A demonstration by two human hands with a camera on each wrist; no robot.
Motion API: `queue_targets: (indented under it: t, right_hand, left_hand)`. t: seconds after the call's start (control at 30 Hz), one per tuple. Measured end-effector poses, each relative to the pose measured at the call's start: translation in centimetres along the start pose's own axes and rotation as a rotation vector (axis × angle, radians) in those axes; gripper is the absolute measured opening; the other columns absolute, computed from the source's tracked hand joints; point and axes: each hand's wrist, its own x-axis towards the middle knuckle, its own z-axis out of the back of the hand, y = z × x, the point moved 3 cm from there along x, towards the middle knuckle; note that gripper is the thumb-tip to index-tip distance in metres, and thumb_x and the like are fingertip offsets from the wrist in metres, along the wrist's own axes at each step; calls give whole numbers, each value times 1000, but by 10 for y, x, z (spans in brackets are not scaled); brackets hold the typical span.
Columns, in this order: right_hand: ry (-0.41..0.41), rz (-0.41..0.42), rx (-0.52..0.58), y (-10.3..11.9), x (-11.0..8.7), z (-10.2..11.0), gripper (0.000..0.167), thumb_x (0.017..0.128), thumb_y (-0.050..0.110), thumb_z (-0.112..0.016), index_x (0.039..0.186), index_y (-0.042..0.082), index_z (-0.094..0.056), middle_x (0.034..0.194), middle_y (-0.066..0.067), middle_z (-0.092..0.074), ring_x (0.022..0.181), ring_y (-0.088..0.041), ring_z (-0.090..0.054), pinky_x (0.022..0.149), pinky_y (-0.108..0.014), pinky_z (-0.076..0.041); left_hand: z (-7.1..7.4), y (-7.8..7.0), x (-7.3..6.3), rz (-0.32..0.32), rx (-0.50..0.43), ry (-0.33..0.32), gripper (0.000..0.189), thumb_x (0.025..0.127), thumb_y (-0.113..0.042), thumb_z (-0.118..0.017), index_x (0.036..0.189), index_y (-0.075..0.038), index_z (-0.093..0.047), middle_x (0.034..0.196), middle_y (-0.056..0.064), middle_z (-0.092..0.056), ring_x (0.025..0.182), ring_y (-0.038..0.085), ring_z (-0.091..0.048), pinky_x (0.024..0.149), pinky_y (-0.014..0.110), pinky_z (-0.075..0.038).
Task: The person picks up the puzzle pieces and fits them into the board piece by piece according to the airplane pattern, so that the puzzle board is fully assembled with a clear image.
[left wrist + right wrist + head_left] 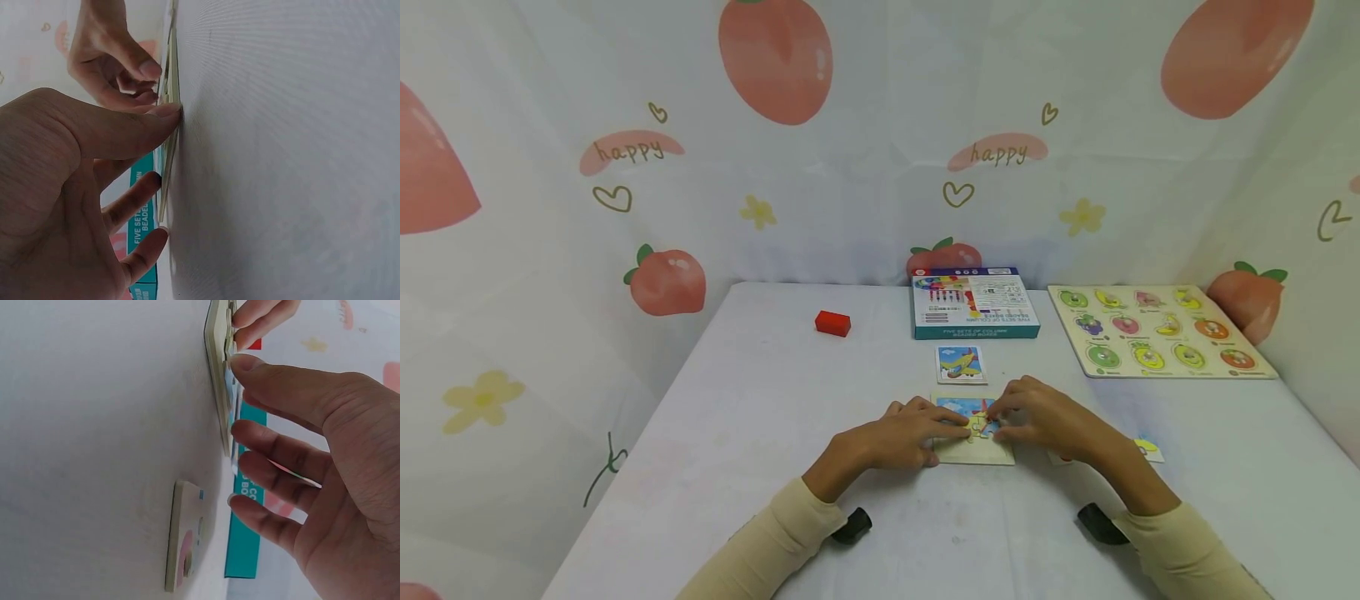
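Observation:
A small wooden puzzle board lies in front of me, with jigsaw pieces of a yellow plane on blue sky along its far part. From the left, my left hand reaches over it; extended fingers touch the pieces and the thumb rests at the board's edge. My right hand pinches a blue jigsaw piece between thumb and index finger at the right of the picture, its other fingers loosely spread. Just beyond the board lies a plane picture card.
Loose puzzle pieces lie partly hidden under my right forearm. Farther back are a teal-edged box and a red block. A fruit puzzle board occupies the back right. A patterned cloth hangs behind the white table.

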Motion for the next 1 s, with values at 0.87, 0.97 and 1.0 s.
queue_targets:
  t: [0.87, 0.97, 1.0]
  right_hand:
    - [33, 39, 14, 3, 0, -1, 27, 93, 37, -82, 115, 22, -84, 104, 9, -68, 98, -12, -56, 86, -35, -53]
    - [37, 29, 15, 0, 0, 0, 27, 92, 37, -83, 114, 22, -84, 104, 9, -69, 100, -13, -58, 88, -38, -54]
    - [38, 25, 17, -1, 0, 1, 27, 91, 36, -83, 114, 22, -84, 104, 9, -70, 100, -13, -59, 89, -39, -54]
  left_hand:
    - [0, 0, 0, 10, -9, 7, 60, 103, -22, -68, 159, -36, -51, 164, -20, -43, 149, 17, -37, 104, 38, -39]
    - [0, 0, 0, 11, -8, 9, 60, 103, -23, -68, 159, -36, -50, 164, -20, -43, 149, 17, -37, 105, 38, -38]
    - [0, 0, 1, 10, -6, 9, 60, 103, -23, -68, 159, -36, -50, 164, -21, -43, 149, 16, -37, 105, 38, -38]
